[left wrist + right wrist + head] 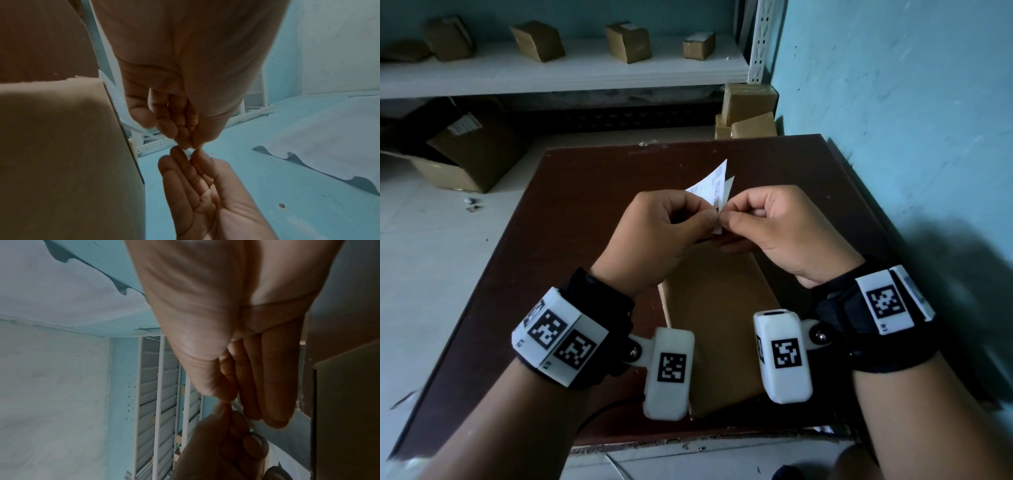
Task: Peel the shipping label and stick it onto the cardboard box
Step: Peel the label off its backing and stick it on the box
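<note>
A white shipping label (714, 186) with printed text stands upright above the table, its near corner pinched between both hands. My left hand (709, 216) pinches it from the left with thumb and forefinger; my right hand (726, 217) pinches the same corner from the right. The far corners fan apart a little, like two layers. Below the hands lies a flat brown cardboard box (722, 308) on the dark wooden table (571, 246). The left wrist view shows both pinches meeting on a white scrap (188, 151), with the box (61, 154) at the left. In the right wrist view the fingertips (224, 400) meet on the label.
A white shelf (571, 72) at the back carries several small cardboard boxes. An open carton (465, 150) lies on the floor at the left, and stacked boxes (750, 109) stand by the blue wall (893, 102) at the right. The table edge runs close to that wall.
</note>
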{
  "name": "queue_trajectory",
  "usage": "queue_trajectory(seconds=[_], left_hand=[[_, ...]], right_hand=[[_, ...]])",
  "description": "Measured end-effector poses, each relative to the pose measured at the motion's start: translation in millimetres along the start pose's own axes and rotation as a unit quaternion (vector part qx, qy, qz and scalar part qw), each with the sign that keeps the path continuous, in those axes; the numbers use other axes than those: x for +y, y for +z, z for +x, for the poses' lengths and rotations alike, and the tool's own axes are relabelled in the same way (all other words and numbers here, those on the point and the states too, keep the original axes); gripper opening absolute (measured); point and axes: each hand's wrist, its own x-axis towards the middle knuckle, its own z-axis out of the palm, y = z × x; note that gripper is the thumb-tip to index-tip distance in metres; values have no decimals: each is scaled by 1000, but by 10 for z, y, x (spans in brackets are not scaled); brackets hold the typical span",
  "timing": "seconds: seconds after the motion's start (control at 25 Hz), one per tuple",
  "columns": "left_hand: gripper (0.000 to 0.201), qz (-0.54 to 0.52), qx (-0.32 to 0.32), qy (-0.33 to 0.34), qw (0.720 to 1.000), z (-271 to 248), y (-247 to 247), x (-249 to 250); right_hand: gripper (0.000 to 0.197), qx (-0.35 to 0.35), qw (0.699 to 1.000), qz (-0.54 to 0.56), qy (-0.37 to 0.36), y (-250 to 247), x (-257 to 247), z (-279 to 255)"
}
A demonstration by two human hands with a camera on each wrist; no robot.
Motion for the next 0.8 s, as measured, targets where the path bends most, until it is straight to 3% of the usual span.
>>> queue_trajectory(seconds=[0.52, 0.8], left_hand=[[14, -25, 17, -19, 999, -13, 50, 22], [14, -47, 28, -30, 998, -11, 47, 25]], right_hand=[[12, -31, 999, -21, -8, 14, 37, 27], [10, 8, 1000, 28, -2, 12, 1, -6]])
